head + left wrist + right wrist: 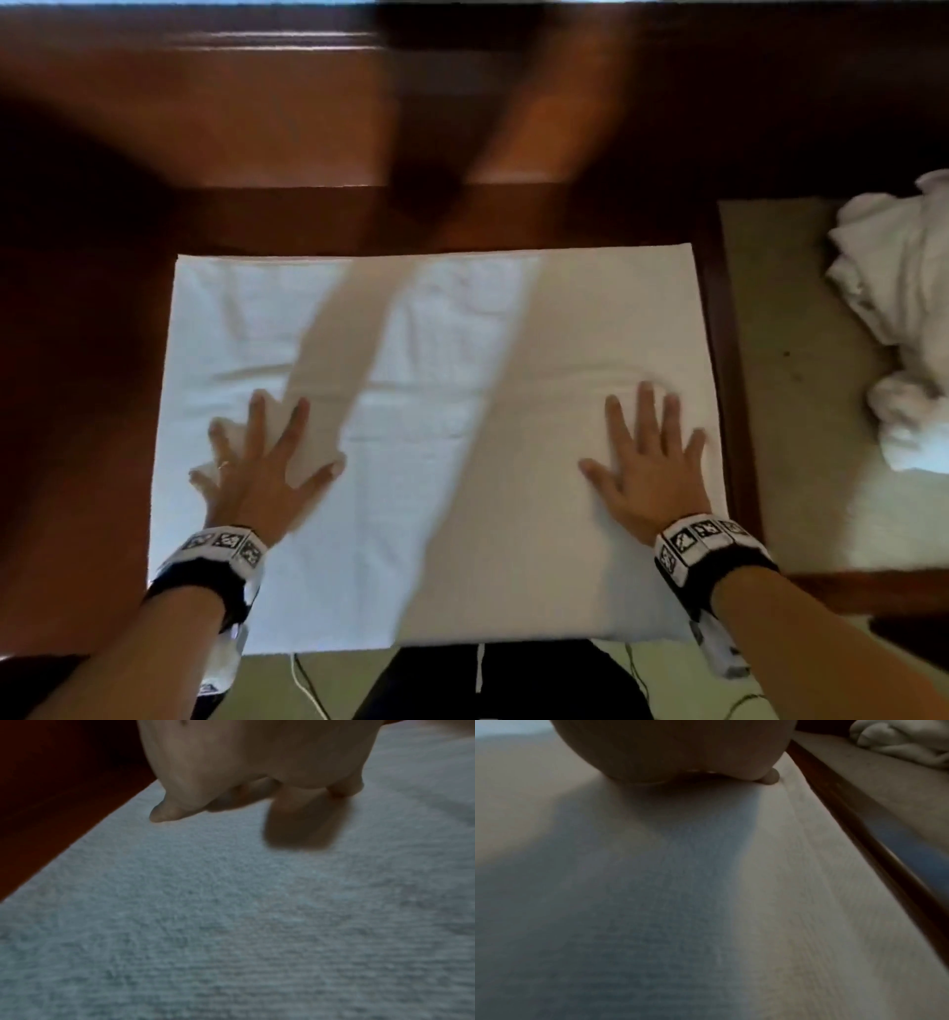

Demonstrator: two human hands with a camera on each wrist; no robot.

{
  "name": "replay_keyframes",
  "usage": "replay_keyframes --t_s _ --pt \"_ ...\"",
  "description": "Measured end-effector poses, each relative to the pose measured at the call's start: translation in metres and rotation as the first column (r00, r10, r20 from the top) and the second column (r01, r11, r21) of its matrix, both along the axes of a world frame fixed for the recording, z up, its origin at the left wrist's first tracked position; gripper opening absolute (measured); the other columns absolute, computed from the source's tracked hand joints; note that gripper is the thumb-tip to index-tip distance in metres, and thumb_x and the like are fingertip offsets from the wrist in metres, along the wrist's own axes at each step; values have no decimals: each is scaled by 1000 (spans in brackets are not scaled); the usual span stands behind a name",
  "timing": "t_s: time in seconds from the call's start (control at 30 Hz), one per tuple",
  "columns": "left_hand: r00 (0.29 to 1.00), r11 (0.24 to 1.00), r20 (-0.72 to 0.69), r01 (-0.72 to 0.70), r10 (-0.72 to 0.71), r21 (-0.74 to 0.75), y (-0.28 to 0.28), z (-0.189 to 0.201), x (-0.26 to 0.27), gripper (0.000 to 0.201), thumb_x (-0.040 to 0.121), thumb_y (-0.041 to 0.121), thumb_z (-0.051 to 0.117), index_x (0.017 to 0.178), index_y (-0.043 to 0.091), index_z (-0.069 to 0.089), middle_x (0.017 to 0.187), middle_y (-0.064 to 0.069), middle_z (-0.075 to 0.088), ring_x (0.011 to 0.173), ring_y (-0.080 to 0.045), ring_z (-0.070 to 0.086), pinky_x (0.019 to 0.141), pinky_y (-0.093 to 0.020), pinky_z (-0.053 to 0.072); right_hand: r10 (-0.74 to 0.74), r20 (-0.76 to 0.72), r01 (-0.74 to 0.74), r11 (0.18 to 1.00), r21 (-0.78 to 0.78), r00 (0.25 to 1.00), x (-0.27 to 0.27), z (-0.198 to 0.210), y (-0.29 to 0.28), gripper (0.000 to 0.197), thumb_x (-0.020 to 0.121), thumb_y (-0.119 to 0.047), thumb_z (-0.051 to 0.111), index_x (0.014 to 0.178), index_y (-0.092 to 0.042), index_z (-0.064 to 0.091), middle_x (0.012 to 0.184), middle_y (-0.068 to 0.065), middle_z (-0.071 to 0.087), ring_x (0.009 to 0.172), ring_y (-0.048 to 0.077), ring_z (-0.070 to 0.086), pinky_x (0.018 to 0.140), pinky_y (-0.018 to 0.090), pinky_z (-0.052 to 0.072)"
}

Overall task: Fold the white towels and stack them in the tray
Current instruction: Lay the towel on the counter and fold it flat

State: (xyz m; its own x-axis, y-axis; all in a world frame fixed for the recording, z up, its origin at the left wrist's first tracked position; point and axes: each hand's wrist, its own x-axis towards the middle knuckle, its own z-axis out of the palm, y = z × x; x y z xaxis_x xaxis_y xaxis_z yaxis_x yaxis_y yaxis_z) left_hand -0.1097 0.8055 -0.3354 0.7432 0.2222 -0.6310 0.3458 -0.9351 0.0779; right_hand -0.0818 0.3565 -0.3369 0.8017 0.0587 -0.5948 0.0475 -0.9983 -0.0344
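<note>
A: Start at the grip. What are the 2 hands doing?

B: Both lie flat and wide, fingers spread, holding nothing. The left hand (259,470) presses the near-left part of the white towel (426,452); the right hand (649,462) presses the near-right part. In the right wrist view only a fingertip and the heel of the palm show, resting on the cloth.

A: And the towel itself?

B: It is spread on the dark wooden counter (77,411), a broad rectangle with its long axis running left to right, its near edge at the counter's front. Both hands sit in the near half, about equally far from the middle, so neither is plainly nearer the cloth. The far edge lies straight ahead of both palms.

A: So the next fold?

B: My guess: it could be folded left to right, or the near edge carried toward the far edge. Either way a pinch on an edge or corners is needed first.

A: Texture?

B: Looped terry, soft and matte, with a shallow crease across its middle. It looks limp, so it will sag if lifted by 1 corner.

A: Anything beyond?

B: At the right, a crumpled heap of white towels (904,318) rests on a pale surface (780,411), perhaps the tray; I cannot tell.
</note>
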Motion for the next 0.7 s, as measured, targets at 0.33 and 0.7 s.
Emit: replay_keyframes --t_s 0.33,0.7 --pt "987 991 94 131 -129 -14 10 2 85 96 76 88 37 155 54 -8 167 8 -23 155 -31 -11 116 -73 7 -16 77 16 1000 3 997 90 3 15 77 96 -69 23 158 -33 -5 164 6 -22 151 33 -17 117 67 4" --pt "990 990 43 135 -136 33 -11 -10 24 81 83 85 13 149 57 -24 162 10 -33 152 -43 -15 109 -80 13 -26 23 26 1000 -7 999 28 -5 26 84 85 -82 5 152 -40 -23 158 6 -37 147 33 -28 112 73 1"
